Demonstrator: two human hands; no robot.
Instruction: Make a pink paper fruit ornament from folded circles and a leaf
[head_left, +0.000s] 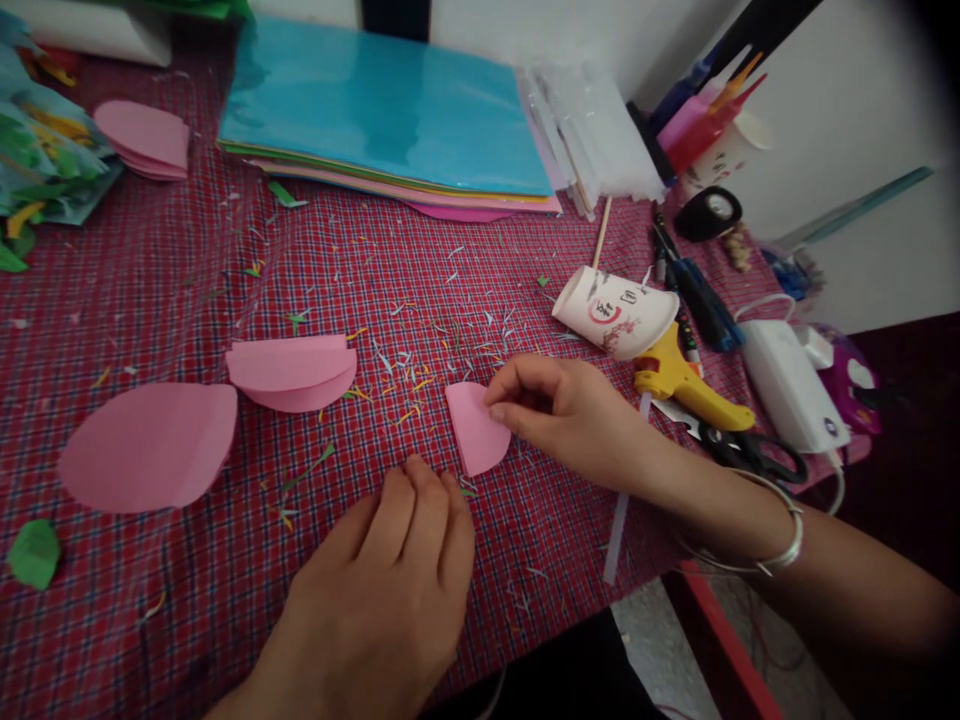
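Observation:
My right hand (570,415) pinches the rounded edge of a small folded piece of pink paper (474,432) between thumb and forefinger. The paper's straight fold faces left, just above the checked cloth. Close by on the left, my left hand (397,570) rests palm down on the cloth, fingers side by side and apart from the paper; its thumb is hidden. Further left lie a half-folded pink paper circle (289,372) and a larger, nearly flat pink paper circle (150,448). More folded pink pieces (146,138) are stacked at the upper left.
Behind lies a stack of coloured paper sheets (390,110). A paper cup (615,308) on its side, a yellow glue gun (690,385) with a glue stick, scissors (757,455) and a white power box (791,385) crowd the right. Paper scraps dot the checked cloth (315,270).

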